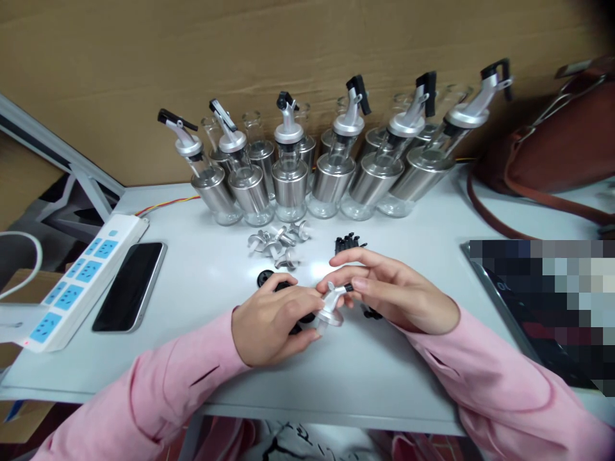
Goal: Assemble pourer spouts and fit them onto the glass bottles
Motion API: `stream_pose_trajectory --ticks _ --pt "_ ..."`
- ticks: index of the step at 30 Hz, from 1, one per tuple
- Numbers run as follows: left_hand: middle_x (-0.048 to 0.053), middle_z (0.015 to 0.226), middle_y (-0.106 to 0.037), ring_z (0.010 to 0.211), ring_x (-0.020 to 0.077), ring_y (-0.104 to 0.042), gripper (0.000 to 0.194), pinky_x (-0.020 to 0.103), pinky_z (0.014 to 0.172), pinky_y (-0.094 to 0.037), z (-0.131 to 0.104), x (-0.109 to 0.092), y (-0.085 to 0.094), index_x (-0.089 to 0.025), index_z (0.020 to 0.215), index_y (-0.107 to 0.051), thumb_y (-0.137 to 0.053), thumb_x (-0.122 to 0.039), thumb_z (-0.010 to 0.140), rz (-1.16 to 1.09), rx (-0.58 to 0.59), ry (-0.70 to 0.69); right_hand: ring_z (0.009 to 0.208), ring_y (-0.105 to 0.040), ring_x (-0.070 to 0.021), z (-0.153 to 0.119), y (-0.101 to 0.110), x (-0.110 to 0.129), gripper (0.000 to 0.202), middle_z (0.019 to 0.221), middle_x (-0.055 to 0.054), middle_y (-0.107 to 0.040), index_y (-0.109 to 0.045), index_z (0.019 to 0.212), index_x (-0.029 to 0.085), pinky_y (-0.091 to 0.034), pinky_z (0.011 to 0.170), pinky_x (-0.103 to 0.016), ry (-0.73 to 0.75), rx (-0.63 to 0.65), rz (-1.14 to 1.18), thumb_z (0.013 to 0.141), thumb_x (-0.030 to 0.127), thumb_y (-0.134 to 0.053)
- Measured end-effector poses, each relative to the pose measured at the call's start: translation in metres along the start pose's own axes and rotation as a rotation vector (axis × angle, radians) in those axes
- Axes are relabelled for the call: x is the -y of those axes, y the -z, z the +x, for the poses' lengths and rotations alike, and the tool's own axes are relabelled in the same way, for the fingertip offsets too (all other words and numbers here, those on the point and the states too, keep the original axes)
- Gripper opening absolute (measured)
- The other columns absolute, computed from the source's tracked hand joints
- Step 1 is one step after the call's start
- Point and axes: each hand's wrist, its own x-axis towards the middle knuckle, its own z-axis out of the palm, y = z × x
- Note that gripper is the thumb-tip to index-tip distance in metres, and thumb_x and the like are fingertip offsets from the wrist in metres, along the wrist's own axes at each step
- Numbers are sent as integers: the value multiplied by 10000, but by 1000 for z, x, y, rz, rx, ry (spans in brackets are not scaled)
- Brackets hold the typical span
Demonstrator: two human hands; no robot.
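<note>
A silver bottle pourer with an angled spout is in the fingers of my left hand, which is closed round its base. My right hand pinches a small black piece at the spout's tip between thumb and fingers. Black round parts lie beside and partly under my left hand. Some small black pieces rest below my right hand, partly hidden by it. Beyond my hands are a loose pile of silver pourer parts and a cluster of black levers.
Several glass bottles with steel sleeves stand along the back, the front row fitted with pourers. A power strip and a phone lie left. At right are a brown bag and a dark, partly blurred flat object.
</note>
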Motion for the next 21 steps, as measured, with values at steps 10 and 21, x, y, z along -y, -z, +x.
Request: stream_pose_trajectory --ticks 10,21 --pt "91 953 -653 887 169 -609 188 387 855 -397 0 -1 -2 -156 1053 -399 -412 -177 867 4 18 15 727 -627 -140 0 -4 -1 284 839 -57 -688 -497 963 219 -454 575 -251 30 -9 -5 743 321 -644" --pt "96 934 -644 856 169 -603 235 386 853 -400 -2 -1 -2 -149 1081 -363 -425 -154 854 -3 -14 -24 705 -605 -143 -1 -4 -4 319 836 -33 -660 -368 854 243 -425 581 -269 11 -27 -7 738 345 -647"
